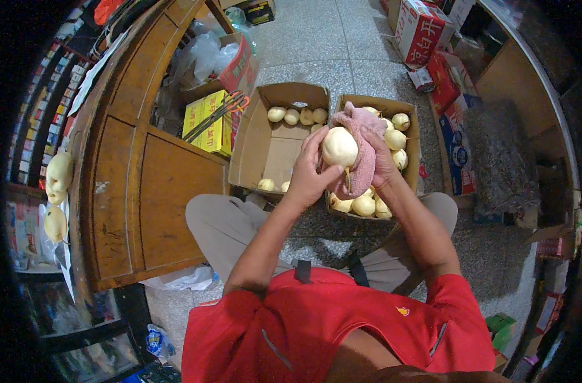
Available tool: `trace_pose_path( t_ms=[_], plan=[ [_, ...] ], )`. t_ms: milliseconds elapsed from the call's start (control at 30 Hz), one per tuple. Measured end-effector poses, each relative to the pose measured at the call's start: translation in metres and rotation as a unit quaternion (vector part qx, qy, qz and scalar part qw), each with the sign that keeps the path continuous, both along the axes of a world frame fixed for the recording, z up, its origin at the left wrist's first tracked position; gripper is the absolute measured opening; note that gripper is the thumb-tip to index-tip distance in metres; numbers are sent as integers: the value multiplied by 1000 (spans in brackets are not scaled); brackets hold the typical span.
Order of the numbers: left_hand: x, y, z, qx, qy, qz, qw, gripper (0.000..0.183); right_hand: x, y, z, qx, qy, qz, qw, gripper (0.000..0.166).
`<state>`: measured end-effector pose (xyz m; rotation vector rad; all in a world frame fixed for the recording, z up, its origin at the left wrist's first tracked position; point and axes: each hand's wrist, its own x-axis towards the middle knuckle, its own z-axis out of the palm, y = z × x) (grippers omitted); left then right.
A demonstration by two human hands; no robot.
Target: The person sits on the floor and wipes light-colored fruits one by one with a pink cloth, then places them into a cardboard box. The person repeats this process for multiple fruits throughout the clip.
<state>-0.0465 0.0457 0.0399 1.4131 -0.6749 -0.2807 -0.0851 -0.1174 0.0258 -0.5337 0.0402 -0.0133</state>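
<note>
My left hand (311,168) grips a pale yellow pear (339,146) from its left side, thumb near the stem, which points down towards me. A pink terry cloth (366,160) wraps the pear's right side, and my right hand (380,155) holds that cloth against it. Both hands are above two open cardboard boxes. The left box (247,153) has a row of pears (299,116) along its far wall and a couple more (267,185) at the near wall. Many pears (395,140) fill the right box (414,115), partly hidden by the cloth and my hands.
On my left stands a wooden desk (176,198) with several pears (56,222) on top. A yellow carton (207,122) carries metal tongs (219,115) with orange ends. Beyond it, a box holds plastic bags (202,57). Cartons (420,33) line the right side of the speckled floor (310,43).
</note>
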Motion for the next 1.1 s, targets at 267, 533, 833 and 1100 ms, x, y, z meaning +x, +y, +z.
trace_pose_path(
  t_ms=[267, 533, 833, 1100],
  plan=[
    [-12, -8, -11, 122, 11, 83, 989, 92, 0, 1, -8, 1, 12, -19, 1000, 55],
    [-5, -1, 3, 194, -157, 165, 954, 83, 1, -2, -4, -63, 45, -1, 997, 50],
    [-2, -2, 9, 374, -273, 141, 875, 72, -9, 8, 5, -258, 30, 0, 966, 57],
    [-9, 2, 15, 231, -255, 71, 936, 76, -4, 1, 2, -19, 42, 64, 997, 51]
  ],
)
